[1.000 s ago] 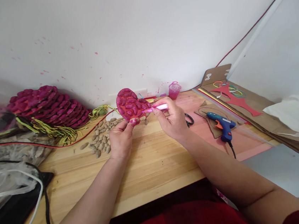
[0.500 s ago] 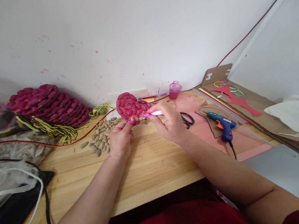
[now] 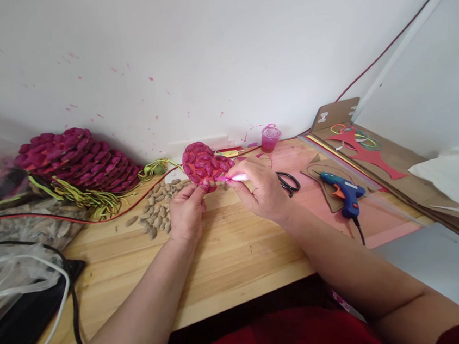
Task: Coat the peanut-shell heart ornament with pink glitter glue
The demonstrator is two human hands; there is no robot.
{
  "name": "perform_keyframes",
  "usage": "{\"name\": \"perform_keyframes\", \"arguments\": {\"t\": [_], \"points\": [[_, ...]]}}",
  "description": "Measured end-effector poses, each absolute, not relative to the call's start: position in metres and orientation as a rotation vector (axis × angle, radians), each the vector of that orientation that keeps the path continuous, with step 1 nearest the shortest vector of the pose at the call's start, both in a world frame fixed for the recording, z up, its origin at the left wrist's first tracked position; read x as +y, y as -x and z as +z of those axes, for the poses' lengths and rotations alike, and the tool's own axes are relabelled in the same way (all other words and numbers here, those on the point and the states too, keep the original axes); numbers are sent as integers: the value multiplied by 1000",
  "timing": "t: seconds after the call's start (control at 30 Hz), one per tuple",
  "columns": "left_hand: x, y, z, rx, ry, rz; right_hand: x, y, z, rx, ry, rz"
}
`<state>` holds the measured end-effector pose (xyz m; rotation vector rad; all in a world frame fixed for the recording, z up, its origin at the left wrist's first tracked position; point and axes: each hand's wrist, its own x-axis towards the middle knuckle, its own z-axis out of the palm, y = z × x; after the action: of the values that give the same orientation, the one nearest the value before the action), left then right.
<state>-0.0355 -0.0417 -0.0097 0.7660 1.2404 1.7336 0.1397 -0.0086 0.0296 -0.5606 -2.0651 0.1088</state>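
A flat piece covered in magenta-painted peanuts (image 3: 204, 161) is pinched at its lower edge by my left hand (image 3: 186, 209). My right hand (image 3: 258, 188) grips a paintbrush (image 3: 236, 177) with a pale, pink-stained handle. The brush's magenta tip touches or nearly touches the piece's lower right edge, beside my left fingertips. Magenta stains show on my left fingertips. Unpainted peanuts (image 3: 159, 206) lie loose on the wooden table (image 3: 223, 265), just behind and left of my left hand.
A stack of similar magenta pieces (image 3: 76, 163) with yellow-green strings stands at the left. Behind my right hand is a plastic cup of magenta paint (image 3: 270, 138). Black-handled scissors (image 3: 289, 183) and a blue glue gun (image 3: 344, 190) lie to the right. A red cable (image 3: 134, 205) crosses the table.
The view has shifted slightly. The brush tip has moved a little along the lower edge of the piece; both hands keep their hold.
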Motion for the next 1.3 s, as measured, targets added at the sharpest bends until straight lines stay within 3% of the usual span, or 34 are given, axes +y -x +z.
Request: {"name": "perform_keyframes", "arguments": {"t": [1.3], "points": [[-42,35,-6,1176,-611,1673,-5,-144,32,-2042,554,220]]}}
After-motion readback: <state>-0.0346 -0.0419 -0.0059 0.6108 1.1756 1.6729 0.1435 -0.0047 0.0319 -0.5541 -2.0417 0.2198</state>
